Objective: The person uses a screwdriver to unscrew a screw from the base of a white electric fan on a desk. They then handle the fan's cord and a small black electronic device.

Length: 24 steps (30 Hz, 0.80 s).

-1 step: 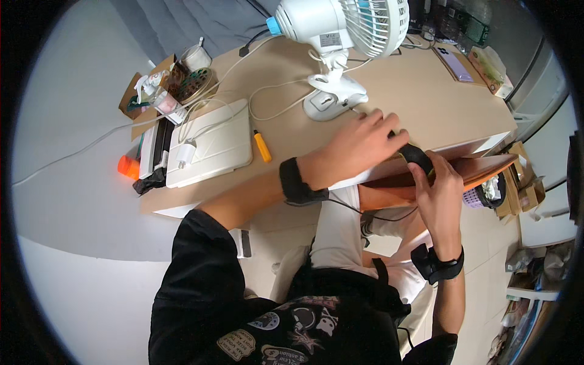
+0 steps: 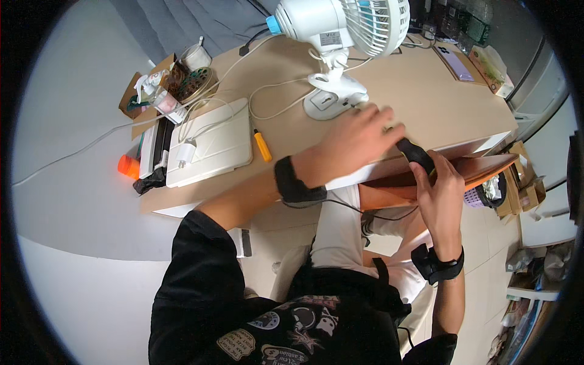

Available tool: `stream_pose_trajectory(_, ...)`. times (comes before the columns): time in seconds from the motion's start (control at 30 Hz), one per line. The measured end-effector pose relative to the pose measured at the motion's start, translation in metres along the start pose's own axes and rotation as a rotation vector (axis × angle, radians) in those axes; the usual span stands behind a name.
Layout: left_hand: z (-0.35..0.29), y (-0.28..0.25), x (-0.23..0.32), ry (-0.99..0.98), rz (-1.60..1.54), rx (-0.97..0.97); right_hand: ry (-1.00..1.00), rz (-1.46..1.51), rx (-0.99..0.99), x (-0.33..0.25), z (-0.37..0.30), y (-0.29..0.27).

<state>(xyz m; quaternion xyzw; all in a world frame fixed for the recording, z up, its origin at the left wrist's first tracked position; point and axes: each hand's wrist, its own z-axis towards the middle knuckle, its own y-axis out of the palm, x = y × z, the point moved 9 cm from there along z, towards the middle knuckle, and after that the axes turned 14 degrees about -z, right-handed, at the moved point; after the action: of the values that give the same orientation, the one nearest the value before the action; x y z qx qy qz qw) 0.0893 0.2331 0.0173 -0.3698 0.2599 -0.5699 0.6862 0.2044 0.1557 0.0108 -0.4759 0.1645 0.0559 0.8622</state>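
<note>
My right hand [image 2: 439, 188] is closed on a black curved band [image 2: 416, 152] with a yellowish edge, thumb on the near side. The band stands above an orange-brown leather-like piece [image 2: 389, 196] over my lap, at the desk's front edge; its kind is not clear. Just left of the band's upper end, my left hand [image 2: 359, 140] hovers with its fingers loosely bent and apart. Motion blurs its fingertips, and they look free of the band. Each wrist wears a black strap, and a thin black cable hangs from the left one.
A white fan [image 2: 331, 97] stands on the desk [image 2: 274, 67] beyond my left hand. Leftward lie a yellow-handled tool [image 2: 262, 146], a white flat case [image 2: 213, 152] with a charger [image 2: 186, 153], and a spray bottle [image 2: 163, 100]. A purple phone [image 2: 455, 64] and tissue pack [image 2: 491, 70] lie far right.
My left hand has moved slightly up and left, away from the upper end of the black band. My right hand keeps its hold in the same place.
</note>
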Motion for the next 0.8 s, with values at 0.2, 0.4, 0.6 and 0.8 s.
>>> stream_pose_trajectory(0.2, -0.037, -0.067, -0.087, -0.273, 0.021, 0.205, 0.006, -0.024, 0.065, -0.002, 0.0, -0.004)
stream_pose_trajectory(0.4, -0.072, -0.057, -0.154, -0.694, -0.212, 0.126, 0.019, -0.017, 0.054, 0.0, 0.0, 0.0)
stream_pose_trajectory(0.6, -0.076, -0.029, -0.158, -0.823, -0.364, -0.027, 0.05, -0.004, 0.033, 0.001, 0.001, 0.001)
stream_pose_trajectory(0.8, -0.067, -0.027, -0.16, -0.841, -0.382, -0.069, 0.012, -0.024, 0.015, 0.001, -0.001, 0.004)
